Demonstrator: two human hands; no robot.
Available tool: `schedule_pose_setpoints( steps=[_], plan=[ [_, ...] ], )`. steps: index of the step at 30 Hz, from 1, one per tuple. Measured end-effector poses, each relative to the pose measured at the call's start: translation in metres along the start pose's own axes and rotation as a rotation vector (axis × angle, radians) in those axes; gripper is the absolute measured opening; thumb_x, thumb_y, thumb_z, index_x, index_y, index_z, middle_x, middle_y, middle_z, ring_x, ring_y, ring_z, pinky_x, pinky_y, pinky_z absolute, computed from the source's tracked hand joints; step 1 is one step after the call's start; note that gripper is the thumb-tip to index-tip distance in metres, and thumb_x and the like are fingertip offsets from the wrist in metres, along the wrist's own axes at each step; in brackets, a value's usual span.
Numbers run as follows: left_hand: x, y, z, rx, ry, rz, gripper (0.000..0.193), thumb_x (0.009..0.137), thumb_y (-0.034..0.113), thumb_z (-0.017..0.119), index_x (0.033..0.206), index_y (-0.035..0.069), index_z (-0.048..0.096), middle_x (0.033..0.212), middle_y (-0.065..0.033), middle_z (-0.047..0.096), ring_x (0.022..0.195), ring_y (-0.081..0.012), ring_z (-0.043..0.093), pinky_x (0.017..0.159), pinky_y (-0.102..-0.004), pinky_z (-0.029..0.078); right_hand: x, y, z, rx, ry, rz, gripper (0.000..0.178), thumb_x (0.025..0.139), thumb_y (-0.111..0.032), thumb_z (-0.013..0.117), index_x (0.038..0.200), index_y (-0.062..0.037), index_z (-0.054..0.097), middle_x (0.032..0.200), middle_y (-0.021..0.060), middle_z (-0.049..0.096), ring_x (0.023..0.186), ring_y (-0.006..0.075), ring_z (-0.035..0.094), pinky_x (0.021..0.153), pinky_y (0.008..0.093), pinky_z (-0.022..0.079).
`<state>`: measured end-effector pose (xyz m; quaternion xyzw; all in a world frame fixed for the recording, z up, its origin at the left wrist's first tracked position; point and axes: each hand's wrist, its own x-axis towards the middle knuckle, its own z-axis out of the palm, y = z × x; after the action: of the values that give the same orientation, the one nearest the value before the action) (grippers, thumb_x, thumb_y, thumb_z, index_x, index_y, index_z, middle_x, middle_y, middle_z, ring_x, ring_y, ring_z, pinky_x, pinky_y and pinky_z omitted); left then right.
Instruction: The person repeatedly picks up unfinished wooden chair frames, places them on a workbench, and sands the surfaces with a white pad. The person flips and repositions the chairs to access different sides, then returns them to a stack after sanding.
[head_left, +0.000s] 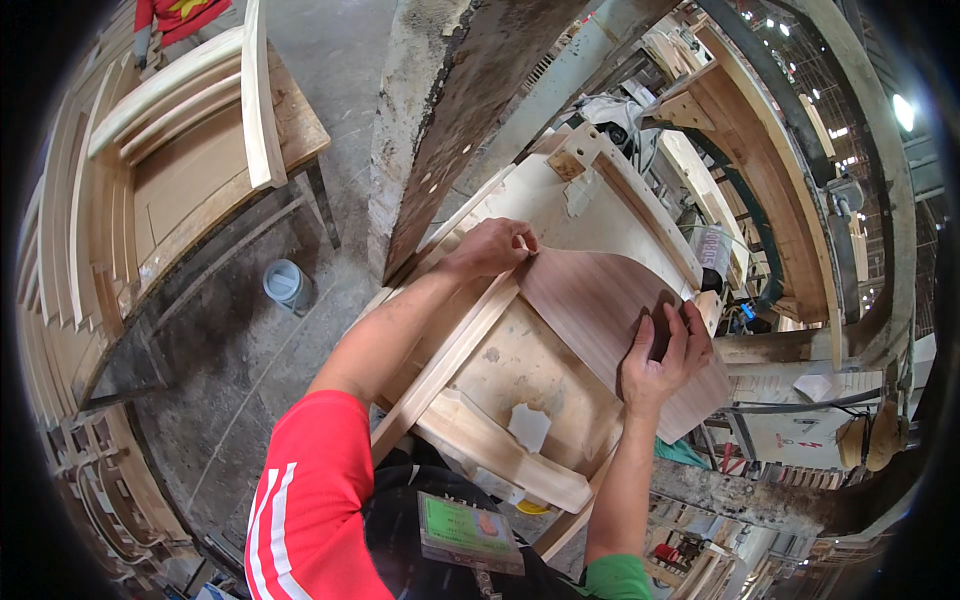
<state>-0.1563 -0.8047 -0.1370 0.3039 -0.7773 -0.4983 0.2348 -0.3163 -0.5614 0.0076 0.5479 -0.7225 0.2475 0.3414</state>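
Note:
A thin brown wood-grain sheet [590,290] with a curved outer edge lies slanting over the right part of a pale wooden frame [450,355]. My left hand [490,248] is closed, thumb and fingers pinching at the sheet's left corner, beside a frame rail. Over the sheet's right half is my right hand [665,355]. Its thumb and fingers are bent but apart, their tips against the sheet's face, and they cast a dark shadow on it. Beneath the sheet, part of the pale board [520,350] inside the frame is hidden.
A metal column [430,130] rises just beyond my left hand. Curved machine framework [890,200] surrounds the right side. At left stands a table [300,130] stacked with curved wooden parts; a white bucket [284,283] sits on the floor. Another person's red shirt [185,15] shows at top left.

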Motion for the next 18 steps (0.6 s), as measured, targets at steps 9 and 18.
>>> schedule_pose_setpoints(
  steps=[9,18],
  plan=[
    [0.009,0.003,-0.004,-0.084,-0.046,-0.067,0.019,0.087,0.017,0.074,0.103,0.009,0.079,0.089,-0.0130,0.078,0.081,-0.0232,0.075,0.075,-0.0374,0.059,0.000,0.000,0.000,-0.014,0.003,-0.023,0.034,0.083,-0.018,0.083,0.115,-0.0093,0.075,0.133,0.0125,0.066,0.124,0.0354,0.056,0.106,0.0489,0.039],
    [0.018,-0.002,0.006,-0.022,0.022,-0.073,0.015,0.086,0.015,0.075,0.099,0.007,0.079,0.087,-0.0117,0.078,0.080,-0.0223,0.075,0.075,-0.0358,0.059,0.002,-0.001,0.001,0.002,-0.008,-0.036,0.034,0.088,-0.018,0.081,0.120,-0.0105,0.073,0.135,0.0116,0.065,0.127,0.0345,0.056,0.109,0.0492,0.038]
  ],
)
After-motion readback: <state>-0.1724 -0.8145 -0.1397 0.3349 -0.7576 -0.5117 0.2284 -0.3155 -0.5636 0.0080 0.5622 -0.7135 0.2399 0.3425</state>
